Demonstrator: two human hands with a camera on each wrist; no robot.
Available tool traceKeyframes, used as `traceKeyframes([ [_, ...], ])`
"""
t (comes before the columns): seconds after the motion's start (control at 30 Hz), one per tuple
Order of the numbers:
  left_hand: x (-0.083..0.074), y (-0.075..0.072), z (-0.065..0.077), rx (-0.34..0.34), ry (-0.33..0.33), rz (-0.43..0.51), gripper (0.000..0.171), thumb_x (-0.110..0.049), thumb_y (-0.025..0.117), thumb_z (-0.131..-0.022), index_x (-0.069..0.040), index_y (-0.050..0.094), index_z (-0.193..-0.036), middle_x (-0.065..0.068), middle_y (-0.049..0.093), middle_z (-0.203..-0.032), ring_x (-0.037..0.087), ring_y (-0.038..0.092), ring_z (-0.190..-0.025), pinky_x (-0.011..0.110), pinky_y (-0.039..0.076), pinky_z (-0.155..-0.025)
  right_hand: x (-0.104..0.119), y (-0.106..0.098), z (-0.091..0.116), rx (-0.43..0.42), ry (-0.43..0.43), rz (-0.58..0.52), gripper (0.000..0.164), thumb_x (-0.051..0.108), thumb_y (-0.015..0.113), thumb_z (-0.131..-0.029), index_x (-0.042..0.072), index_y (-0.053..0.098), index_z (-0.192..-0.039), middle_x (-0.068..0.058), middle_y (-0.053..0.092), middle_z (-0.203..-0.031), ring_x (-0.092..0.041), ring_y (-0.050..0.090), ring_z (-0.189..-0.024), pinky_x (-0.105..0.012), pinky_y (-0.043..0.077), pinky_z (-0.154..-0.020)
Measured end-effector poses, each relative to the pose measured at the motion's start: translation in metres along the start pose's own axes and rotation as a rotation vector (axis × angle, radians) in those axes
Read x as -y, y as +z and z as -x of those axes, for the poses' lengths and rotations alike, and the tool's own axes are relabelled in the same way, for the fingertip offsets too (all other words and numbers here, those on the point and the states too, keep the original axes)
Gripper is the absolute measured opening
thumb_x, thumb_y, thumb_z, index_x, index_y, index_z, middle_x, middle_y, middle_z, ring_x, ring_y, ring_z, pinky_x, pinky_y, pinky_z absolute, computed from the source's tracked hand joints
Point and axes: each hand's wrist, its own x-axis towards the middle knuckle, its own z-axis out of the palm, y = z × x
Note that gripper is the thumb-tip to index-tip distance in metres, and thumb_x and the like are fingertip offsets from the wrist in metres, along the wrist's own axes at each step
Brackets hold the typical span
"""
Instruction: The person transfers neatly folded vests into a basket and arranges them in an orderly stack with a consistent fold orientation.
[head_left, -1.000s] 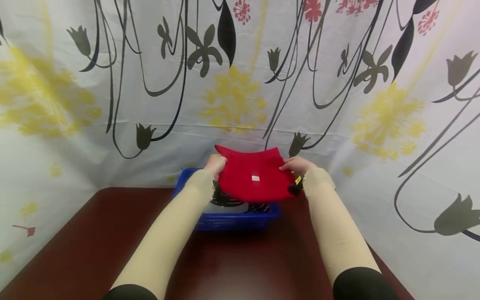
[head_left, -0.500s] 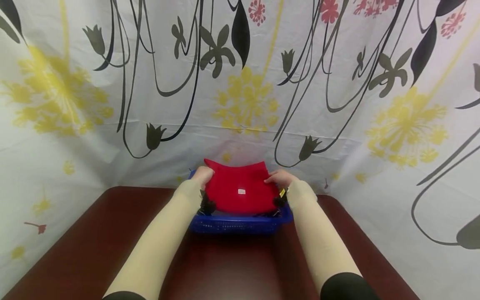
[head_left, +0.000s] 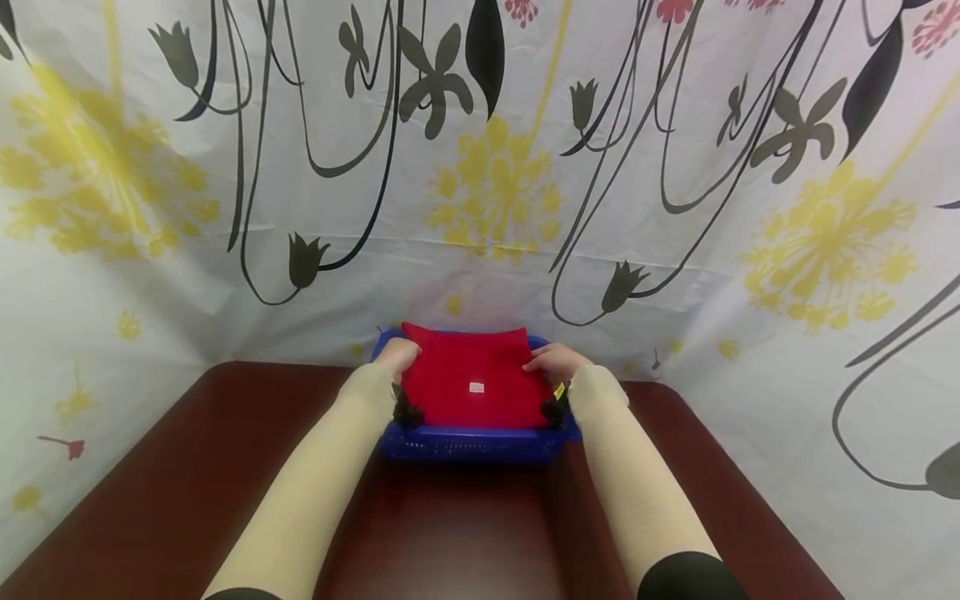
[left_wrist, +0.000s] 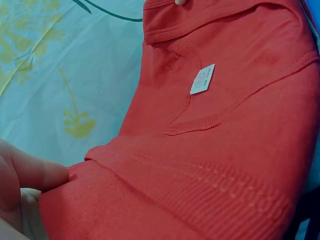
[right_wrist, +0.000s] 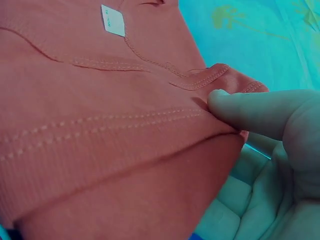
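A folded red knit garment [head_left: 472, 367] with stitched seams, a ribbed band and a small white label [left_wrist: 202, 79] spreads between my hands at the mouth of a blue plastic basket [head_left: 468, 447]. My left hand [head_left: 400, 356] pinches its left edge; in the left wrist view the thumb presses on the cloth. On the other side, my right hand [head_left: 558, 360] grips the right edge, the thumb on top [right_wrist: 240, 107] and the fingers underneath. The garment hides most of the basket's inside.
The basket stands on a dark red-brown table [head_left: 450, 533], near its far edge. Behind the table hangs a white flower-patterned curtain [head_left: 337, 217], which also closes off both sides.
Both hands have lowered the red garment from above the basket to its mouth. The dark patterned contents seen beneath it earlier are now covered.
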Motion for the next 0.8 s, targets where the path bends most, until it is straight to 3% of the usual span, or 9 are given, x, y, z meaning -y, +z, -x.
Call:
traceKeyframes([
  [0.1,0.008,-0.002,-0.011,-0.018,-0.019,-0.066,0.014,-0.014,0.052,-0.089,-0.003,0.057,-0.095,0.011,0.051,-0.108,0.026,0.051,-0.087,0.04,0.049,-0.073,0.01,0.01,0.014,-0.041,0.037,0.081,0.059,0.009,0.058,-0.095,-0.01,0.033,-0.144,-0.026,0.036,-0.148,-0.034,0.055,-0.115,-0.045,0.05,-0.093],
  [0.23,0.021,-0.006,-0.023,0.008,-0.045,-0.095,0.012,-0.013,0.053,-0.089,-0.002,0.056,-0.094,0.014,0.05,-0.11,0.027,0.05,-0.089,0.041,0.049,-0.075,0.013,0.017,0.021,-0.045,0.052,0.159,0.059,0.013,0.056,-0.097,-0.01,0.032,-0.145,-0.026,0.037,-0.146,-0.021,0.055,-0.083,-0.037,0.053,-0.08],
  [0.33,0.023,-0.008,-0.021,0.039,-0.046,-0.1,0.014,-0.013,0.054,-0.09,0.0,0.054,-0.094,0.014,0.05,-0.11,0.027,0.049,-0.089,0.039,0.048,-0.075,0.013,0.02,0.023,-0.041,0.056,0.169,0.06,0.013,0.057,-0.096,-0.01,0.031,-0.145,-0.025,0.035,-0.148,-0.017,0.057,-0.079,-0.035,0.054,-0.076],
  [0.43,0.023,-0.008,-0.02,0.052,-0.047,-0.136,0.023,-0.014,0.054,-0.09,0.004,0.056,-0.104,0.015,0.049,-0.115,0.028,0.047,-0.091,0.039,0.047,-0.077,0.011,0.02,0.019,-0.039,0.059,0.161,0.06,0.01,0.057,-0.096,-0.012,0.03,-0.145,-0.027,0.032,-0.149,-0.029,0.061,-0.101,-0.042,0.054,-0.084],
  [0.5,0.019,-0.008,-0.013,0.058,-0.063,-0.155,0.03,-0.013,0.052,-0.092,0.005,0.054,-0.116,0.015,0.048,-0.122,0.029,0.046,-0.097,0.04,0.047,-0.081,0.007,0.019,0.014,-0.02,0.043,0.136,0.059,0.009,0.057,-0.096,-0.013,0.031,-0.144,-0.029,0.032,-0.148,-0.037,0.055,-0.117,-0.048,0.051,-0.09],
  [0.57,0.021,-0.006,-0.015,0.05,-0.073,-0.187,0.027,-0.011,0.05,-0.091,0.004,0.054,-0.112,0.016,0.047,-0.118,0.03,0.046,-0.092,0.04,0.046,-0.076,0.001,0.018,0.008,0.007,0.017,0.121,0.061,0.008,0.06,-0.094,-0.009,0.032,-0.146,-0.024,0.028,-0.152,-0.04,0.047,-0.126,-0.051,0.047,-0.094],
  [0.73,0.006,-0.003,0.01,0.059,-0.069,-0.222,0.003,-0.005,0.048,-0.085,-0.005,0.047,-0.082,0.013,0.042,-0.094,0.025,0.04,-0.074,0.037,0.042,-0.062,-0.078,-0.016,-0.09,0.071,-0.002,0.052,0.067,0.015,0.08,-0.079,-0.001,0.051,-0.138,-0.014,0.02,-0.158,-0.032,0.052,-0.123,-0.045,0.056,-0.079],
  [0.8,-0.018,0.0,0.04,0.067,-0.081,-0.208,0.013,-0.001,0.048,-0.085,-0.006,0.041,-0.075,0.011,0.039,-0.085,0.024,0.037,-0.07,0.036,0.04,-0.061,-0.109,-0.031,-0.131,0.055,0.015,0.055,0.061,0.017,0.082,-0.076,-0.003,0.059,-0.129,-0.015,0.021,-0.158,-0.027,0.054,-0.12,-0.04,0.057,-0.071],
])
